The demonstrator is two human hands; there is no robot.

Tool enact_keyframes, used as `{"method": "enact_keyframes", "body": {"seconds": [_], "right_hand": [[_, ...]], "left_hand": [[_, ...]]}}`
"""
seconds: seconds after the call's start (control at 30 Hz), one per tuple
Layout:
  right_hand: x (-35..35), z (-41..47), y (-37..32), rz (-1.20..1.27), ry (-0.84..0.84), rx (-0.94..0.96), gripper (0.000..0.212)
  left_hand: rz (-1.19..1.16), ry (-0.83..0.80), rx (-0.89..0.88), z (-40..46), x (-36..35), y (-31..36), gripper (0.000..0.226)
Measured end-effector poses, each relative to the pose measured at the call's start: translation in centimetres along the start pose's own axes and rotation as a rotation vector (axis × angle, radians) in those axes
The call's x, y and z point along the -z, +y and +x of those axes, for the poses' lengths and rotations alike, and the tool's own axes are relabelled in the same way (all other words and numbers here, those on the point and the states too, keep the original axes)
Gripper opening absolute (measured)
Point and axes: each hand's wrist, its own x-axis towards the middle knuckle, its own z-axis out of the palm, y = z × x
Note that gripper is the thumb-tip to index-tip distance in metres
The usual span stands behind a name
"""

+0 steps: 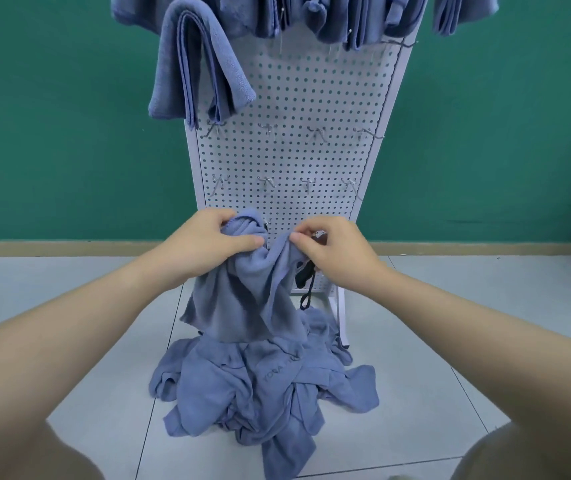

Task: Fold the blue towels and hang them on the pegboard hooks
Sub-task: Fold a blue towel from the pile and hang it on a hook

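Both my hands hold one blue towel [242,299] up in front of the white pegboard [294,98]. My left hand [204,244] grips a bunched top corner. My right hand [332,247] pinches the towel's edge a little to the right, and a black strap [306,289] hangs below that hand. The towel droops down, crumpled, toward a pile of blue towels [263,386] on the floor. One folded towel [197,64] hangs on a hook at the board's upper left, and several more folded towels [346,19] hang along the top. Bare metal hooks [268,129] sit in two rows lower down.
The pegboard stands on a white foot [341,317] on the grey tiled floor [69,306], against a green wall [52,116]. My knees show at the bottom corners of the head view.
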Motion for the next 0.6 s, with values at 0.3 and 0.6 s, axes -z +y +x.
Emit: {"method": "enact_keyframes", "body": {"seconds": [0.3,0.6], "right_hand": [[0.8,0.0,-1.8,0.189,-0.059,0.03,0.008],[0.9,-0.7,-0.8,0.12,0.003,-0.055,0.028]], "left_hand": [[-0.061,-0.066,-0.094,-0.2,-3.1,1.1,0.019],[-0.308,0.047,-0.009,0.4,-2.3,1.3,0.015]]}}
